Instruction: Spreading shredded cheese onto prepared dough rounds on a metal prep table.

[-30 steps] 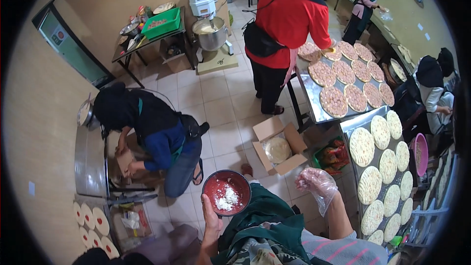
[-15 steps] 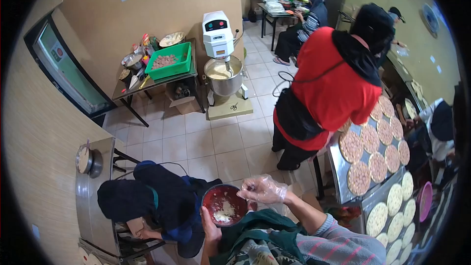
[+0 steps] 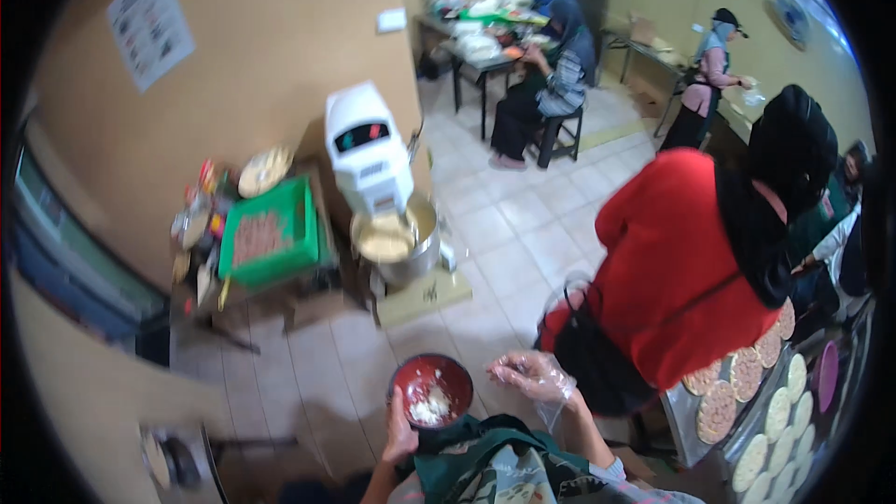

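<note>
A red bowl with a dark rim [image 3: 414, 376] is being held in front of a green apron [image 3: 455, 455], near six o'clock in the view. Its rim is being gripped between seven and eight o'clock by the left hand [image 3: 400, 434], whose thumb is being laid over the edge; the fingers beneath are being hidden by the bowl. Loose white stuff [image 3: 432, 405] is being held at the bottom, with smears being shown on the wall.

At three o'clock from the bowl, the right hand [image 3: 534, 377] is being held just beside the rim, not touching it. It is being covered by a clear plastic glove [image 3: 557, 386]. Its fingers are being held partly curled; whether anything is being pinched cannot be told.

The step in hand is being judged as one of supporting the bowl while the gloved hand is being held clear. A level bowl and a firm left grip are apparently being called for; for any reach inside, a path toward nine o'clock over the rim is being required.

A mixer [image 3: 367, 154] is being seen at eleven o'clock, and topped rounds [image 3: 717, 411] at about three.
</note>
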Tool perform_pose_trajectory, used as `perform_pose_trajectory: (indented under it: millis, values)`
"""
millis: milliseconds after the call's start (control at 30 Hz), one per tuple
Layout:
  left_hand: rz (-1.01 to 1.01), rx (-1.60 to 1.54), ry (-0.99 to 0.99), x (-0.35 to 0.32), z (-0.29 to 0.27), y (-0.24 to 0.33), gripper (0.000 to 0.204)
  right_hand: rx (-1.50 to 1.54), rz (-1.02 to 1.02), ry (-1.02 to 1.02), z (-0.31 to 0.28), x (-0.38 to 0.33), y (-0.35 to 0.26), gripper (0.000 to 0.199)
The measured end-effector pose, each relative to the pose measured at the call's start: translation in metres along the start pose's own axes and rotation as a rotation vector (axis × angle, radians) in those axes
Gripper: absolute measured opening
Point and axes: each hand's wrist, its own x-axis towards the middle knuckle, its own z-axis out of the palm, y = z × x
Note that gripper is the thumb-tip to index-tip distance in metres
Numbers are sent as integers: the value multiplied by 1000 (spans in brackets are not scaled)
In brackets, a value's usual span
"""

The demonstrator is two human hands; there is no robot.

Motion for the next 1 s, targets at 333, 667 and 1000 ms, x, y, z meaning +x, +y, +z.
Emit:
perform_pose_trajectory:
  millis: [333,667,1000]
  values:
    - [-60,251,-216,245,112,123,33,145,31,429,-108,214,-38,25]
    - [-90,133,-262,436,261,93,39,216,25,751,-346,431,0,25]
    - [-114,-5,-182,625,417,69,44,259,121,254,-489,621,-9,26]
